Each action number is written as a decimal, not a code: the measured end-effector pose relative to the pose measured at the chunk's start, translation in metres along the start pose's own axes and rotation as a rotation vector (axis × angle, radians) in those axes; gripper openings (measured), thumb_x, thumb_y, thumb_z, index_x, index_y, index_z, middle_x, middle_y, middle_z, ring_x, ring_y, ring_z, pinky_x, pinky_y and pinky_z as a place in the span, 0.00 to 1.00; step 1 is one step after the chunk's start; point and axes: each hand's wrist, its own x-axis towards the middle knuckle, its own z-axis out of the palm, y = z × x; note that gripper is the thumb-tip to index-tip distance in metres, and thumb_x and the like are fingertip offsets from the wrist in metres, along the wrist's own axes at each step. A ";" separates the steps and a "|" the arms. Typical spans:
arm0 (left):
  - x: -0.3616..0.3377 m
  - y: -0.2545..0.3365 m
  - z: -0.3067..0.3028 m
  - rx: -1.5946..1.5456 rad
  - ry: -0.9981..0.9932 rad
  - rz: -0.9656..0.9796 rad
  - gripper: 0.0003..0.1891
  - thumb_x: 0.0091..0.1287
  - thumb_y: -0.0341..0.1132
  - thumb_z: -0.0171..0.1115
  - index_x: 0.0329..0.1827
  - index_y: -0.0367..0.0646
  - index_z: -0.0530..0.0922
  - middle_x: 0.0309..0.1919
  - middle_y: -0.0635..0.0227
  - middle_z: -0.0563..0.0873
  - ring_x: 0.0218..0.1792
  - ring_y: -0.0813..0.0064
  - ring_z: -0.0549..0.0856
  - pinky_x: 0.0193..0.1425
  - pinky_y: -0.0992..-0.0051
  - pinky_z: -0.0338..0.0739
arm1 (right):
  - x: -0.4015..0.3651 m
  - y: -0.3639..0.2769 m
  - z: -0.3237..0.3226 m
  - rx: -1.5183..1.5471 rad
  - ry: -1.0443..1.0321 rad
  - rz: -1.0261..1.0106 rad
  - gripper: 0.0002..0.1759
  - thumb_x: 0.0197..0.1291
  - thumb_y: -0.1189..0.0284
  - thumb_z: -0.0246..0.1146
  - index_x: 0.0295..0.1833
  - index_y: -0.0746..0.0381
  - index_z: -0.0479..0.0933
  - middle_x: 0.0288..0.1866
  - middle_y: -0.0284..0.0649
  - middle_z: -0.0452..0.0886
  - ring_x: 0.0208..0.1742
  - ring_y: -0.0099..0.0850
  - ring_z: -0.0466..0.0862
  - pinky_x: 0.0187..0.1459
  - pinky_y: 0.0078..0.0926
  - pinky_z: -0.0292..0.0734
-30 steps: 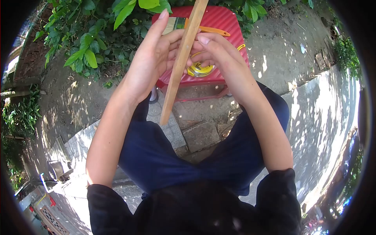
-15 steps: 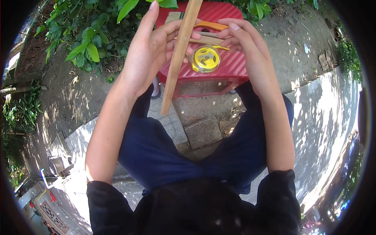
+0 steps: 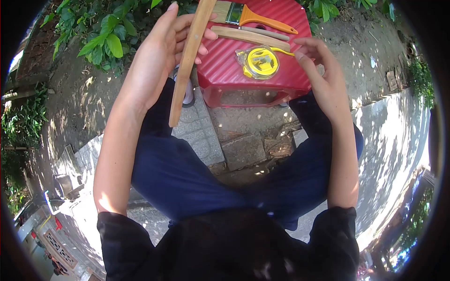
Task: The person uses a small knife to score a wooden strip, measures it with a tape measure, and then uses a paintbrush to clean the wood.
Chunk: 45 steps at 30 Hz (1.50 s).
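A long, narrow wooden stick (image 3: 191,61) slants across the fingers of my left hand (image 3: 157,58), which holds it; its upper end leaves the frame. The left thumb points up, apart from the stick. My right hand (image 3: 326,77) is open at the right edge of the red stool (image 3: 220,70), fingers loosely bent and nothing seen between them. Near its thumb is the tip of a thin yellow strip (image 3: 281,50). On the stool lie a yellow tape measure (image 3: 261,62) in clear plastic, a curved wooden piece (image 3: 251,37) and a paintbrush (image 3: 265,21) with an orange handle.
A thin greyish stick (image 3: 265,33) lies between the brush and the curved wood. Leafy bushes (image 3: 108,37) crowd the stool's back left. My legs (image 3: 187,173) straddle the paving in front of it. Sunlit concrete (image 3: 389,136) extends on the right.
My left hand has moved left with the wooden stick. My right hand has drawn back to the right, uncovering the brush handle and curved wood. The stool appears further right in view.
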 end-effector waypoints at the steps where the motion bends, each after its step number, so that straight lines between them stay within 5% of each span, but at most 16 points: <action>1: 0.000 -0.001 -0.001 0.040 0.003 0.015 0.36 0.85 0.59 0.32 0.73 0.37 0.75 0.48 0.70 0.85 0.43 0.80 0.79 0.56 0.74 0.76 | -0.002 -0.002 0.003 -0.095 0.010 -0.094 0.22 0.68 0.64 0.68 0.62 0.64 0.80 0.52 0.42 0.86 0.53 0.34 0.84 0.60 0.32 0.76; 4: -0.001 0.000 0.002 0.101 0.036 0.038 0.33 0.86 0.56 0.35 0.73 0.39 0.77 0.45 0.73 0.84 0.42 0.82 0.78 0.56 0.76 0.75 | -0.004 -0.009 0.016 -0.335 -0.043 -0.343 0.33 0.62 0.57 0.74 0.69 0.60 0.77 0.62 0.48 0.81 0.63 0.48 0.81 0.65 0.44 0.74; 9: 0.003 -0.002 0.004 0.095 0.043 0.060 0.31 0.87 0.55 0.36 0.72 0.40 0.78 0.45 0.74 0.83 0.41 0.82 0.77 0.55 0.77 0.75 | -0.007 -0.011 0.049 -0.403 -0.048 -0.406 0.38 0.58 0.54 0.77 0.71 0.56 0.75 0.66 0.46 0.76 0.68 0.46 0.78 0.67 0.46 0.73; 13: 0.003 0.014 0.018 -0.183 0.206 -0.103 0.24 0.88 0.50 0.44 0.54 0.37 0.82 0.34 0.76 0.80 0.33 0.83 0.77 0.42 0.79 0.75 | -0.006 -0.009 0.048 -0.301 -0.078 -0.301 0.37 0.55 0.55 0.79 0.68 0.58 0.79 0.60 0.44 0.78 0.63 0.45 0.81 0.64 0.42 0.76; 18: 0.006 -0.002 0.003 0.083 0.108 -0.006 0.24 0.87 0.51 0.46 0.64 0.39 0.80 0.35 0.75 0.79 0.33 0.83 0.75 0.42 0.78 0.74 | 0.016 -0.015 0.010 -0.264 0.234 -0.396 0.31 0.54 0.55 0.81 0.59 0.60 0.84 0.53 0.42 0.80 0.51 0.34 0.82 0.52 0.32 0.78; 20: 0.009 -0.012 -0.001 0.301 0.084 0.105 0.26 0.86 0.52 0.46 0.64 0.39 0.81 0.37 0.75 0.80 0.36 0.84 0.74 0.43 0.79 0.72 | 0.037 -0.013 -0.007 -0.380 0.297 -0.207 0.25 0.57 0.60 0.78 0.56 0.62 0.84 0.49 0.40 0.80 0.43 0.33 0.80 0.48 0.33 0.77; 21: 0.011 -0.018 -0.003 0.432 0.096 0.201 0.26 0.86 0.53 0.45 0.63 0.40 0.83 0.39 0.75 0.82 0.38 0.84 0.73 0.46 0.80 0.71 | 0.051 -0.021 -0.018 -0.328 0.252 -0.100 0.35 0.57 0.52 0.78 0.62 0.64 0.81 0.54 0.50 0.79 0.57 0.47 0.82 0.61 0.43 0.76; 27: 0.010 -0.023 0.005 0.743 0.030 0.454 0.22 0.83 0.49 0.56 0.58 0.36 0.83 0.40 0.67 0.82 0.38 0.75 0.78 0.46 0.73 0.73 | 0.132 0.036 -0.018 -0.477 0.100 -0.110 0.36 0.54 0.51 0.78 0.61 0.65 0.82 0.52 0.51 0.79 0.58 0.49 0.81 0.61 0.41 0.77; 35: 0.018 -0.029 0.020 0.914 -0.212 0.396 0.15 0.77 0.40 0.64 0.54 0.37 0.83 0.44 0.60 0.83 0.44 0.63 0.85 0.51 0.66 0.78 | 0.131 0.031 -0.001 -0.479 0.191 -0.208 0.34 0.56 0.50 0.78 0.57 0.66 0.82 0.55 0.51 0.78 0.57 0.47 0.82 0.59 0.42 0.78; 38: 0.023 -0.039 0.022 0.939 -0.217 0.490 0.14 0.75 0.39 0.66 0.54 0.38 0.82 0.45 0.59 0.83 0.49 0.58 0.85 0.54 0.63 0.79 | 0.124 -0.018 -0.023 -0.367 -0.183 -0.032 0.31 0.58 0.50 0.77 0.55 0.63 0.80 0.56 0.50 0.79 0.51 0.44 0.84 0.53 0.42 0.80; 41: 0.025 -0.045 0.031 0.945 -0.198 0.539 0.14 0.73 0.38 0.66 0.54 0.39 0.81 0.47 0.59 0.83 0.51 0.54 0.84 0.56 0.61 0.78 | 0.112 -0.029 -0.008 -0.468 -0.484 -0.073 0.30 0.60 0.51 0.77 0.57 0.60 0.80 0.57 0.47 0.80 0.49 0.41 0.84 0.51 0.40 0.80; 45: 0.031 -0.053 0.046 0.967 -0.175 0.616 0.14 0.72 0.38 0.67 0.54 0.39 0.81 0.48 0.59 0.81 0.53 0.55 0.83 0.59 0.59 0.78 | 0.092 -0.001 0.023 -0.482 -0.379 -0.351 0.21 0.59 0.63 0.75 0.52 0.65 0.82 0.45 0.42 0.79 0.42 0.36 0.80 0.48 0.34 0.77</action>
